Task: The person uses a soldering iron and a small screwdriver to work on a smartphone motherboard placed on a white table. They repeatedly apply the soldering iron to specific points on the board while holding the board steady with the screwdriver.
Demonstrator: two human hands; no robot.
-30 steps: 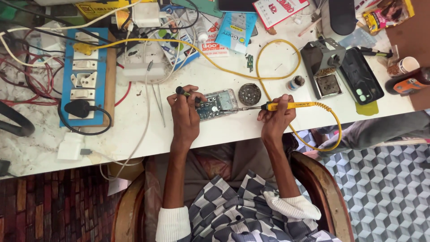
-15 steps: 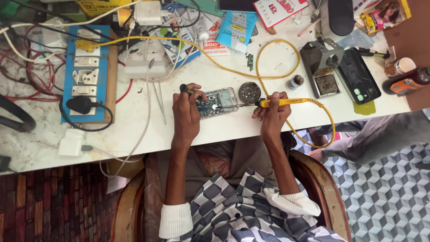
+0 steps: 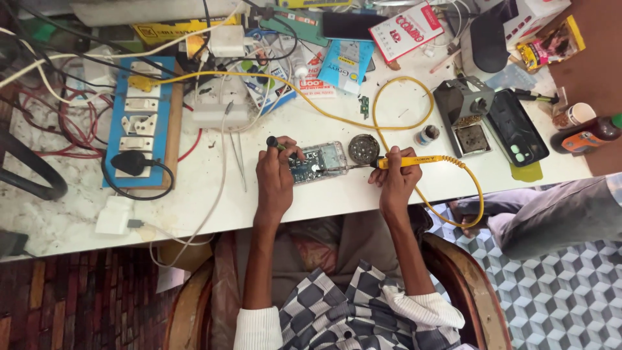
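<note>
A small opened device with a clear case and a blue circuit board (image 3: pixel 317 162) lies near the front edge of the white workbench (image 3: pixel 214 207). My left hand (image 3: pixel 275 175) rests on its left end and pinches a short dark tool (image 3: pixel 275 142) between the fingers. My right hand (image 3: pixel 394 176) grips a yellow soldering iron (image 3: pixel 414 161); its metal tip points left and reaches the device's right end. The iron's yellow cord (image 3: pixel 382 104) loops over the bench behind it.
A round dark metal part (image 3: pixel 363 148) sits just behind the device. Tweezers (image 3: pixel 240 165) lie to the left, beside a blue socket board (image 3: pixel 139 126) with tangled wires. A soldering stand (image 3: pixel 463 110), a black phone cover (image 3: pixel 515 126) and bottles stand right. Another person's leg (image 3: pixel 557 217) is at right.
The view has shifted slightly. Both hands stay at the device, with the iron's tip still at its right end.
</note>
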